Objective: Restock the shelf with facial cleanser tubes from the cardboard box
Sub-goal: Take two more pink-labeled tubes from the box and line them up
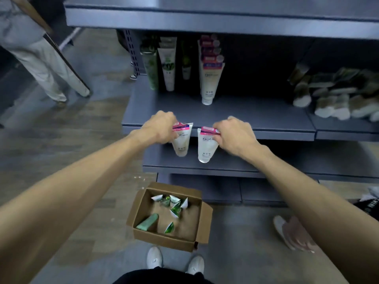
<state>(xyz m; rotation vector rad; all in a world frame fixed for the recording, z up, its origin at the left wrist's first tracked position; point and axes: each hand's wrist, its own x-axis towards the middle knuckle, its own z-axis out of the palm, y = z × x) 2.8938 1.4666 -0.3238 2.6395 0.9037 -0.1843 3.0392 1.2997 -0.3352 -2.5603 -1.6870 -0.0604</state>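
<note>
Both hands are out in front of the shelf (215, 117), each pinching one facial cleanser tube by its flat crimped pink end. The left hand (159, 128) holds the left tube (181, 143), and the right hand (235, 136) holds the right tube (207, 146). Both tubes hang cap-down with their long axes close to upright, side by side and just apart, in front of the shelf's front edge and a little below it.

The relation that matters is between these tubes and the row of matching tubes (211, 78) already standing on the shelf. That row sits beyond the hands and higher, slightly right of the gap between them, with its front tube upright on its cap and the others lined up behind. The right hand is the nearer of the two to that row. Since the held tubes are already cap-down, they likely need only to be lifted over the edge and set forward, without turning.

Left of that row stand green and white tubes (169, 64). Below the hands, on the floor, the cardboard box (143, 208) lies open with several green tubes (147, 222) left in it, so restocking is judged unfinished. Right of the row, loose packets (332, 95) lie heaped on the shelf.
</note>
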